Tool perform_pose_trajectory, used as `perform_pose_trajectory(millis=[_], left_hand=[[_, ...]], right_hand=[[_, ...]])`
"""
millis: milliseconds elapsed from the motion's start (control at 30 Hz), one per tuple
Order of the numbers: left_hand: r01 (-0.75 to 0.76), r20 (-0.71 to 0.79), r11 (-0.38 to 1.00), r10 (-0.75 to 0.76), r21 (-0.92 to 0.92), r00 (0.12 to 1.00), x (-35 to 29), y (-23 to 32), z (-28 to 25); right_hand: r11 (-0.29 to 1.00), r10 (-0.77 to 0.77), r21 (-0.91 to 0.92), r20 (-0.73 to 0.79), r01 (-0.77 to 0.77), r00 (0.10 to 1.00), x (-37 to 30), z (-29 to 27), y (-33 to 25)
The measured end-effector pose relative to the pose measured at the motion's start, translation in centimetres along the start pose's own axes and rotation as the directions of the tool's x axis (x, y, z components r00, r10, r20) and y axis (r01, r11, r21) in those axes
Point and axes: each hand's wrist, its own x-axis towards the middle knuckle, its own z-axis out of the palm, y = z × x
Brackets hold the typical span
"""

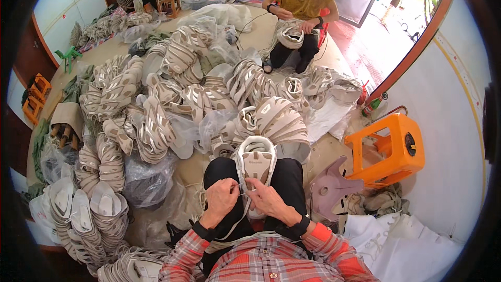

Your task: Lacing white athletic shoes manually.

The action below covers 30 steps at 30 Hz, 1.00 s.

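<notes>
A beige and white shoe upper (255, 157) lies between my knees on my dark trousers, its opening away from me. My left hand (221, 198) is closed at its left edge, fingertips pinching a thin pale shoelace (242, 194). Across the front of the upper reaches my right hand (269, 200), its thumb and forefinger closed at the same lace, close to the left fingertips. A length of lace hangs down toward my lap. Exactly how the lace passes through the eyelets is hidden by my fingers.
Stacked shoe uppers (279, 122) crowd the floor ahead and left, among plastic bags (151, 180). To the right stand an orange stool (389, 151), a mauve plastic piece (331, 190) and a green bottle (373, 105). A co-worker (302, 0) sits ahead by the open door.
</notes>
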Motion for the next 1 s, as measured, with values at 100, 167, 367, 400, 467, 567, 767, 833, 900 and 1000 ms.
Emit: perform_pose_trajectory(millis=[100, 167, 367, 400, 467, 567, 767, 833, 900, 1000], left_hand=[[-0.108, -0.051, 0.986, 0.115, 0.124, 0.992, 0.0, -0.7, 0.8], [-0.156, -0.078, 0.972, 0.172, 0.176, 0.982, -0.1, -1.5, 1.2], [0.140, 0.013, 0.983, -0.142, 0.122, 0.990, 0.1, -1.1, 1.2], [0.135, 0.009, 0.983, -0.137, 0.122, 0.991, 0.5, -1.0, 1.4], [0.130, 0.027, 0.987, -0.133, 0.092, 0.991, 0.3, -1.0, 1.5], [0.123, -0.006, 0.988, -0.123, 0.093, 0.992, 0.1, -0.3, 1.6], [0.200, 0.474, 0.922, -0.021, -0.331, 0.880, -2.3, 0.1, -7.6], [0.456, 0.468, 0.310, -0.042, -0.834, 0.883, -5.5, -2.0, -11.0], [0.050, 0.043, -0.026, 0.210, -0.998, 0.977, -6.1, -2.0, -10.4], [-0.128, -0.075, -0.326, -0.171, -0.937, 0.982, -6.1, -0.2, -8.5]], right_hand=[[0.951, 0.031, 0.303, 0.123, -0.067, 0.992, 0.3, -1.4, -3.0], [0.729, 0.221, 0.543, 0.389, -0.417, 0.894, 0.7, -2.3, -4.2], [0.995, -0.080, -0.038, 0.203, 0.089, 0.976, 3.0, -1.8, -1.6], [0.995, -0.083, -0.041, 0.198, 0.093, 0.977, 3.4, -1.4, -0.9], [0.937, -0.259, -0.228, 0.064, 0.266, 0.964, 3.5, 0.1, 0.4], [0.925, -0.277, -0.261, 0.033, 0.275, 0.960, 3.4, -0.3, -0.2], [0.966, -0.221, -0.241, -0.561, 0.098, 0.798, 1.6, -11.8, -2.2], [0.722, 0.182, 0.681, -0.354, 0.120, 0.918, 1.4, -14.7, -4.9], [0.467, 0.146, 0.876, -0.214, 0.123, 0.966, 1.6, -12.8, -5.2], [0.133, 0.069, 0.985, -0.121, 0.111, 0.990, 1.7, -11.6, -3.3]])
